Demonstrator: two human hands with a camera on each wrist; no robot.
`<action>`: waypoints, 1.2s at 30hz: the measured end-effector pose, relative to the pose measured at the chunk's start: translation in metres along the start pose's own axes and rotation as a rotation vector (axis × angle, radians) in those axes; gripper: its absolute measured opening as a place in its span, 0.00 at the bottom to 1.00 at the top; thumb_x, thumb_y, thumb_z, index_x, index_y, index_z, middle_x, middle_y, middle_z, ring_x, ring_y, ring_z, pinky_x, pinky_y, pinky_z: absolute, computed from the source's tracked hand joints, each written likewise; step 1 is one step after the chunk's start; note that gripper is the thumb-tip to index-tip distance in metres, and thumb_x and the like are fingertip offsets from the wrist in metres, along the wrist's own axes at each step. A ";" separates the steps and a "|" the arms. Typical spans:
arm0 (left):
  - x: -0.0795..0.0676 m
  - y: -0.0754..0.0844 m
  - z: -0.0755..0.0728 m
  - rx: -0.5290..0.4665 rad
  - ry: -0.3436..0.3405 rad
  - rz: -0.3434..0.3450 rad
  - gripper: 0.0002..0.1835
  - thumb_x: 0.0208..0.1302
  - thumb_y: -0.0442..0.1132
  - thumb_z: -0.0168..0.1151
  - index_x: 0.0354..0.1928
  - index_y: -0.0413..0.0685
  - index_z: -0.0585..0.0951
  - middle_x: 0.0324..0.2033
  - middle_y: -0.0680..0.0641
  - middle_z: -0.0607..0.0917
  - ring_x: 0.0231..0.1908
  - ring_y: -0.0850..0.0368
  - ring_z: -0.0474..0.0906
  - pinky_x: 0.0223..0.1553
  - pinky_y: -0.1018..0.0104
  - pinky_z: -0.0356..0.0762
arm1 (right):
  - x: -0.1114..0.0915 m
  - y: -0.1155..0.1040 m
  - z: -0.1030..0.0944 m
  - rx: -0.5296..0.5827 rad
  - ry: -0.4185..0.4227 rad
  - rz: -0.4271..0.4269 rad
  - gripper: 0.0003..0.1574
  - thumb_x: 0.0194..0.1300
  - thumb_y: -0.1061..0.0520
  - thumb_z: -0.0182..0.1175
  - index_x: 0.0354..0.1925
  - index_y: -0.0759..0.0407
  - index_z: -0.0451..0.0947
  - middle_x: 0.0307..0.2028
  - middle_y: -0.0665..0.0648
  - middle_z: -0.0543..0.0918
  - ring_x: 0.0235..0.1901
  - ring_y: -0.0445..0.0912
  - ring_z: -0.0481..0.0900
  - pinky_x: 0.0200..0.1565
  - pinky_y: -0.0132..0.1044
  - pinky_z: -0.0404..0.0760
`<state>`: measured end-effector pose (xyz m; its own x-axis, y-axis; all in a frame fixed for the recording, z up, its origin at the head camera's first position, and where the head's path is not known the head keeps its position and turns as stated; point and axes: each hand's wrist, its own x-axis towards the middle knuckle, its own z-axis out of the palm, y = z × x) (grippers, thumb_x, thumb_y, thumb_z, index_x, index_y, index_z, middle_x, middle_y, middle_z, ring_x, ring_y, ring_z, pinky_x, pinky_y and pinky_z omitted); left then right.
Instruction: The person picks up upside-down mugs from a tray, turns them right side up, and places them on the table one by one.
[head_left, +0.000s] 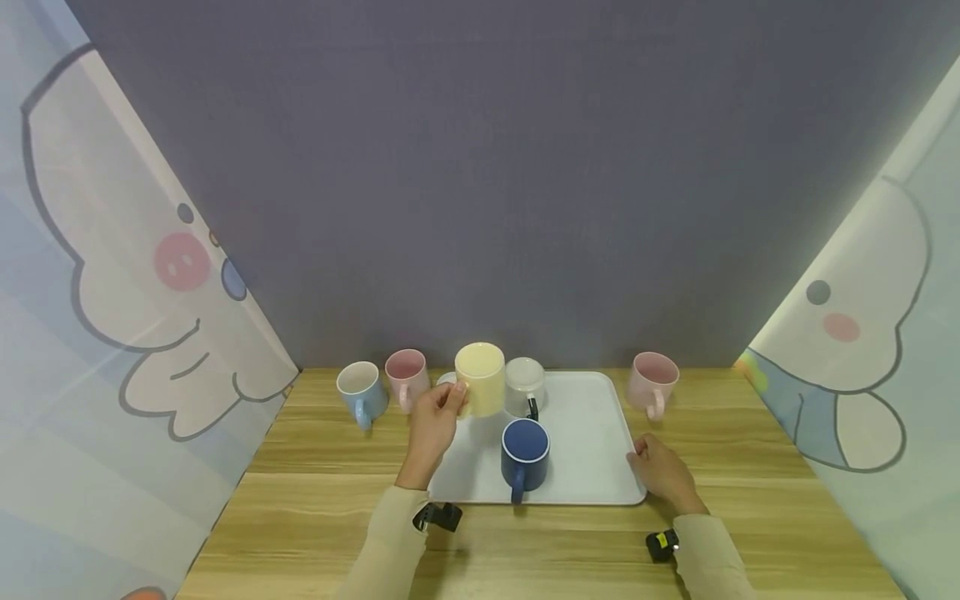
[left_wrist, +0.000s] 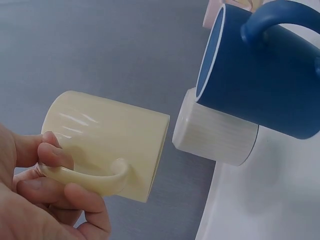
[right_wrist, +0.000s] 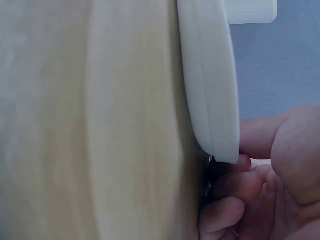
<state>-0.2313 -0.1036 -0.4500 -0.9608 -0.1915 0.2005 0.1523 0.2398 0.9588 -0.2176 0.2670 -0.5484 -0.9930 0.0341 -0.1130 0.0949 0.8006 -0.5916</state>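
Note:
My left hand [head_left: 433, 425] grips the handle of a pale yellow mug [head_left: 483, 383], thumb and fingers pinching it. The mug hangs upside down, base up, above the left part of a white tray [head_left: 588, 442]. Right beside it on the tray is a white mug [head_left: 521, 385] with a black handle, also base up. Nearer me a dark blue mug [head_left: 525, 458] stands upright, its handle [head_left: 517, 483] towards me. My right hand [head_left: 663, 473] holds the tray's right edge near the front corner; in the right wrist view its fingers [right_wrist: 232, 185] curl at the rim.
Left of the tray stand a light blue mug [head_left: 362, 392] and a pink mug [head_left: 407, 379], both upright. Another pink mug [head_left: 652, 382] stands right of the tray. A grey wall panel [head_left: 480, 183] rises behind the wooden table [head_left: 300, 517].

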 end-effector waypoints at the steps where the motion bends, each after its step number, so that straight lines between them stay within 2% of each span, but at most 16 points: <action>1: 0.000 0.000 0.000 -0.006 0.000 0.000 0.17 0.75 0.39 0.60 0.28 0.35 0.82 0.22 0.48 0.77 0.26 0.61 0.70 0.29 0.71 0.68 | 0.000 0.000 0.000 -0.001 -0.002 0.000 0.13 0.71 0.54 0.55 0.44 0.64 0.72 0.33 0.58 0.79 0.32 0.50 0.76 0.32 0.40 0.70; 10: 0.003 0.002 0.001 -0.016 -0.003 -0.006 0.17 0.76 0.39 0.59 0.30 0.34 0.83 0.26 0.40 0.80 0.28 0.57 0.72 0.30 0.71 0.69 | -0.001 -0.001 0.000 -0.004 -0.001 -0.005 0.13 0.71 0.55 0.55 0.44 0.65 0.73 0.33 0.58 0.79 0.32 0.50 0.76 0.33 0.39 0.70; 14: 0.004 0.004 0.001 -0.029 -0.004 -0.015 0.18 0.76 0.40 0.57 0.30 0.33 0.82 0.27 0.41 0.81 0.30 0.56 0.73 0.31 0.72 0.70 | 0.000 0.000 0.000 0.002 -0.006 -0.002 0.13 0.71 0.55 0.54 0.45 0.65 0.73 0.33 0.57 0.79 0.32 0.50 0.76 0.33 0.40 0.71; 18: 0.005 0.006 0.001 -0.087 -0.017 -0.030 0.20 0.77 0.41 0.56 0.31 0.29 0.80 0.25 0.46 0.77 0.27 0.59 0.70 0.28 0.73 0.66 | 0.000 -0.001 -0.001 -0.001 -0.003 -0.004 0.13 0.71 0.54 0.54 0.45 0.65 0.73 0.33 0.57 0.79 0.32 0.50 0.76 0.33 0.40 0.71; 22: 0.004 0.007 0.002 -0.176 -0.050 -0.071 0.20 0.79 0.41 0.54 0.30 0.30 0.77 0.23 0.51 0.73 0.24 0.62 0.66 0.26 0.74 0.65 | 0.001 -0.001 -0.002 -0.003 -0.001 -0.008 0.13 0.71 0.54 0.54 0.45 0.65 0.73 0.33 0.58 0.79 0.32 0.50 0.76 0.33 0.40 0.70; 27: 0.002 0.005 0.003 -0.315 -0.118 -0.138 0.19 0.81 0.42 0.50 0.27 0.41 0.74 0.24 0.52 0.72 0.26 0.62 0.68 0.29 0.71 0.70 | 0.001 -0.001 -0.001 0.000 -0.001 -0.008 0.14 0.71 0.54 0.54 0.46 0.65 0.73 0.34 0.58 0.80 0.33 0.50 0.76 0.33 0.40 0.71; 34: -0.003 -0.001 0.008 -0.647 -0.261 -0.253 0.19 0.83 0.43 0.43 0.28 0.50 0.73 0.25 0.56 0.71 0.27 0.65 0.68 0.34 0.72 0.72 | -0.001 -0.003 -0.001 0.007 -0.014 0.008 0.15 0.72 0.54 0.54 0.47 0.66 0.73 0.34 0.58 0.80 0.33 0.50 0.76 0.33 0.40 0.71; 36: -0.005 -0.002 0.009 -0.735 -0.279 -0.282 0.20 0.83 0.43 0.41 0.28 0.51 0.73 0.24 0.57 0.72 0.26 0.66 0.67 0.35 0.72 0.73 | -0.001 -0.003 -0.001 0.011 -0.017 0.011 0.14 0.72 0.54 0.54 0.47 0.66 0.72 0.34 0.58 0.80 0.33 0.50 0.76 0.33 0.40 0.70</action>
<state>-0.2289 -0.0942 -0.4549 -0.9929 0.1144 -0.0311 -0.0829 -0.4825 0.8720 -0.2171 0.2652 -0.5453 -0.9905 0.0325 -0.1334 0.1067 0.7938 -0.5988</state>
